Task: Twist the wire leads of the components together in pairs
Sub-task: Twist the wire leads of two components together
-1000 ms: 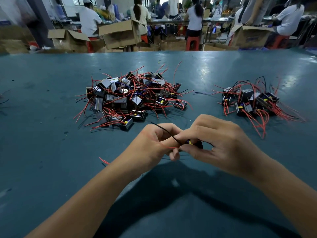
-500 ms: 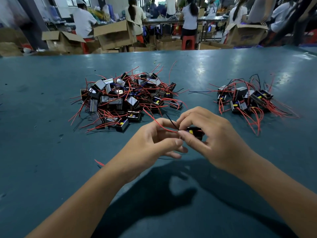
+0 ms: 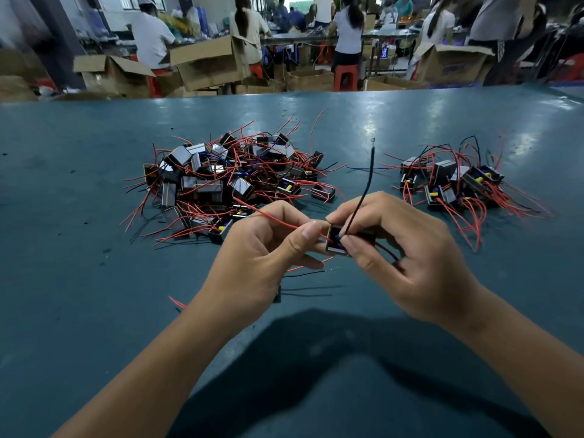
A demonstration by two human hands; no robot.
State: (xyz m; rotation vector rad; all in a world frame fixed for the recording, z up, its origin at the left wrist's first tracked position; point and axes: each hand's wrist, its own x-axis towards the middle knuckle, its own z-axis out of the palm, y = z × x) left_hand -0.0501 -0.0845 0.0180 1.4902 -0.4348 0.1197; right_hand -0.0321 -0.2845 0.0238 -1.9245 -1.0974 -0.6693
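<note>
Grip, right hand [image 3: 407, 257]: thumb and forefinger pinch a small black component [image 3: 337, 240] above the worktop [image 3: 63, 279], the other fingers curled behind it.
Grip, left hand [image 3: 262, 257]: thumb and forefinger pinch a red lead [image 3: 271, 218] that runs from the component up and to the left.
Black lead [image 3: 366, 184]: rises from the component between the two hands, bare metal at its tip.
Below the hands: a second black wire [image 3: 309, 274] lies on the worktop just under the left fingers; a dark part shows at the left wrist, too hidden to name; a red wire end [image 3: 177, 302] lies left of the left forearm.
Large pile [image 3: 227, 181]: black components tangled with red leads, heaped on the worktop beyond the left hand, its near edge partly covered by that hand.
Small pile [image 3: 455, 184]: more components with red and black leads, on the worktop beyond the right hand, well apart from the large pile.
Containers: open cardboard boxes [image 3: 208, 64] stand on the floor past the far edge of the worktop; what they hold cannot be seen.
Background: people [image 3: 151, 42] at far benches, red stools [image 3: 346, 75] among the boxes.
Shadow: the arms cast a dark patch on the near worktop.
</note>
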